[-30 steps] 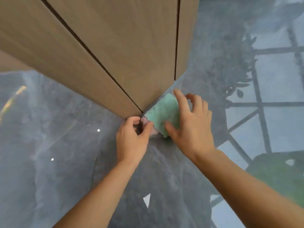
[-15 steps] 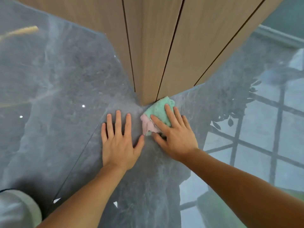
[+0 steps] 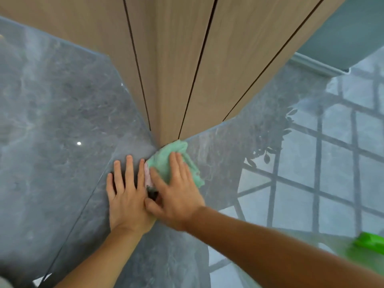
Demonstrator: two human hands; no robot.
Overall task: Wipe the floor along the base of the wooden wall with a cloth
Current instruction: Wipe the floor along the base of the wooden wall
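Note:
A mint-green cloth [image 3: 166, 156] with a pink edge lies on the glossy grey stone floor [image 3: 62, 121], pressed against the foot of the wooden wall [image 3: 178, 69] at its corner. My right hand [image 3: 176, 194] lies flat on the cloth, fingers spread toward the wall, pressing it down. My left hand [image 3: 126, 194] rests flat on the bare floor just left of the cloth, fingers apart, its thumb side tucked under my right hand. A small dark clump shows between the two hands.
The wall's panels have dark vertical grooves. The floor reflects a window grid and plant leaves [image 3: 270, 146] at the right. A pale skirting rail [image 3: 320, 65] runs at the upper right. A bright green object [image 3: 369, 244] sits at the lower right edge.
My left hand let go of the cloth and went flat on the floor. My right hand slid further onto the cloth and now overlaps my left thumb. The view shifted right.

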